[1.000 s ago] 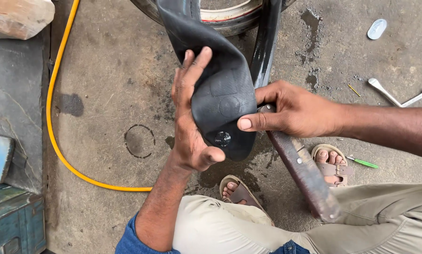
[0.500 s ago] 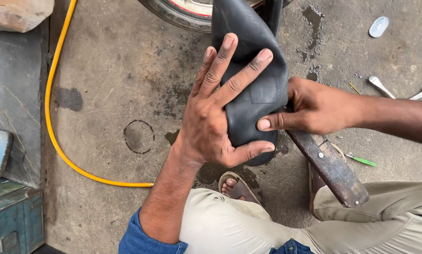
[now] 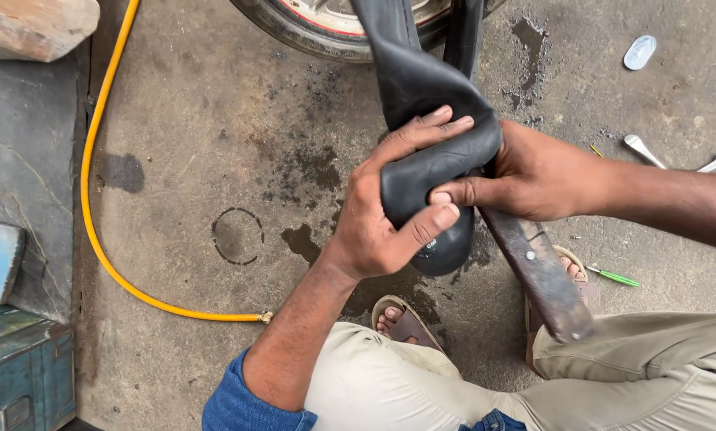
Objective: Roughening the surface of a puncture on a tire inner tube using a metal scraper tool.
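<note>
while the black rubber inner tube [image 3: 429, 160] hung down from the wheel [image 3: 326, 24] at the top of the view, both hands were closed around its folded lower end. the left hand [image 3: 382, 215] gripped the fold from the left side, its fingers [image 3: 429, 132] laid over the top of the bulge and its thumb pressed up against the underside, so the tube was squeezed between them. the right hand [image 3: 533, 172] came in from the right and held the same fold, its thumb flat against the rubber just beside the left thumb, the rest of its fingers hidden behind the tube. the rounded end of the tube stuck out just below both hands, above the concrete floor [image 3: 214, 120]. a rusty flat metal bar [image 3: 537, 271] slanted down from under the right hand toward the knee. a yellow hose [image 3: 94, 199] curved across the floor on the left, well apart from the hands. two spanners [image 3: 677, 160] lay on the floor at the right, and a small green screwdriver [image 3: 613, 277] lay near the sandalled right foot [image 3: 569, 267].
</note>
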